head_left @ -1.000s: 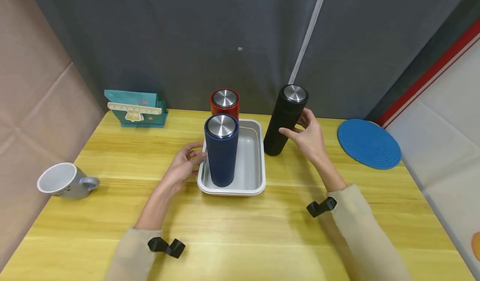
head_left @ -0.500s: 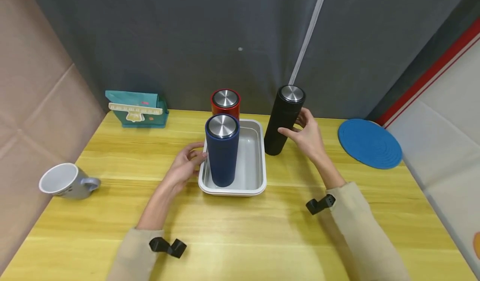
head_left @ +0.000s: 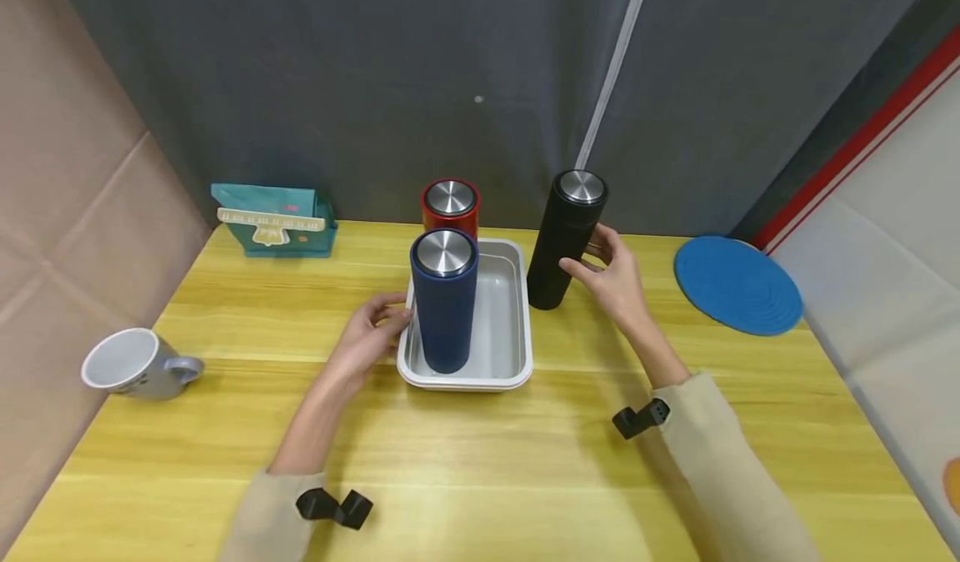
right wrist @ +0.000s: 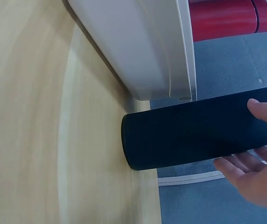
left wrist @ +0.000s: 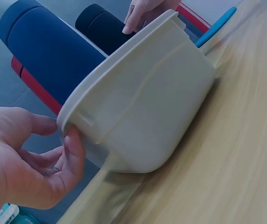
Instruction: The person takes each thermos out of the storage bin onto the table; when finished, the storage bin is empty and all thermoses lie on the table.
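Black flask (head_left: 564,241) stands upright on the table (head_left: 480,462), just right of the white tray (head_left: 517,328) and near its far right corner. Your right hand (head_left: 611,274) is at the flask's right side: thumb and fingers are stretched out and only lightly bent, touching or nearly touching the flask's body. From the right wrist view the fingertips (right wrist: 259,109) lie along the black flask (right wrist: 194,135) without wrapping round it, so that hand is not clenched on it. The flask's base sits on the table close beside the white tray (right wrist: 143,51), and the red flask (right wrist: 222,18) shows beyond the tray.

Your left hand (head_left: 371,333) is at the near left edge of the tray. In the left wrist view the left hand (left wrist: 26,158) has its thumb and forefinger at the rim of the white tray (left wrist: 143,107), pinching it lightly; the other fingers curl loosely beneath.

Inside the tray, at its near left, the blue flask (head_left: 444,299) stands upright with a steel lid. The red flask (head_left: 450,205) stands just beyond the tray's far edge.

Far left on the table is a teal holder (head_left: 273,218). A grey mug (head_left: 135,363) lies on its side at the near left. A blue round mat (head_left: 737,285) lies at the right, well apart from the flasks.
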`<state>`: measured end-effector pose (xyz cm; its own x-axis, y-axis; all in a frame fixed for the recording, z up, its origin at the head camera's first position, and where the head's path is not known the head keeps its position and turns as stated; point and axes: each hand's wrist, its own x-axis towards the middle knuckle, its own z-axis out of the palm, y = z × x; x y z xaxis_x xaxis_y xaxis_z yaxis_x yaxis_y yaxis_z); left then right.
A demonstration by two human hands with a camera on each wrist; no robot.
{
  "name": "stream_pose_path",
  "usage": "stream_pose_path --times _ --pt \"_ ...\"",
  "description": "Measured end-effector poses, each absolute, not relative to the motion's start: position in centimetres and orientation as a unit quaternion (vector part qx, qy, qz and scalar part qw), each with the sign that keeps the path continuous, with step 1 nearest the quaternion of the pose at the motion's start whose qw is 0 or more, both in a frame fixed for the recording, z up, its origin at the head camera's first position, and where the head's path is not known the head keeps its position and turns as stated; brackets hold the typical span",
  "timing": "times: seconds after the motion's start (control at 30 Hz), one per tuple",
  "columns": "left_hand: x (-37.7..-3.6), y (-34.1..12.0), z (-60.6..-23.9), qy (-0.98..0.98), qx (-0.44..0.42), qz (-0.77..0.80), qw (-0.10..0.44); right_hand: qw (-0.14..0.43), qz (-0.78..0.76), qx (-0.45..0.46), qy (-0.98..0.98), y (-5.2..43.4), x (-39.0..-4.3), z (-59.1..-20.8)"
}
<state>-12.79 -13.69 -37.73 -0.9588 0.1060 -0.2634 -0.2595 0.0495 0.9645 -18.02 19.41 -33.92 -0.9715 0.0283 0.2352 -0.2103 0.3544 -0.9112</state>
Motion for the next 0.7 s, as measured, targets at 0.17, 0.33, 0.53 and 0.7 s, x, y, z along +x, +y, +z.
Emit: stream_pose_path --times 0.17,0.33,0.53,0.7 --pt "-12.3 -13.8 -37.5 0.724 -0.037 0.676 0.133 0.108 0.584 0.065 -0.802 19.8 -16.9 -33.9" --pt "-12.2 -13.8 -37.5 0.721 -0.038 0.679 0.132 0.111 0.597 0.079 -0.79 20.2 -15.5 -33.7" --pt "-12.1 -13.8 -37.6 0.718 -0.041 0.682 0.132 0.116 0.612 0.098 -0.776 20.0 -13.6 -33.7" --pt "-12.0 -13.9 -37.6 0.717 -0.045 0.683 0.134 0.099 0.617 0.14 -0.768 18.6 -12.7 -33.9"
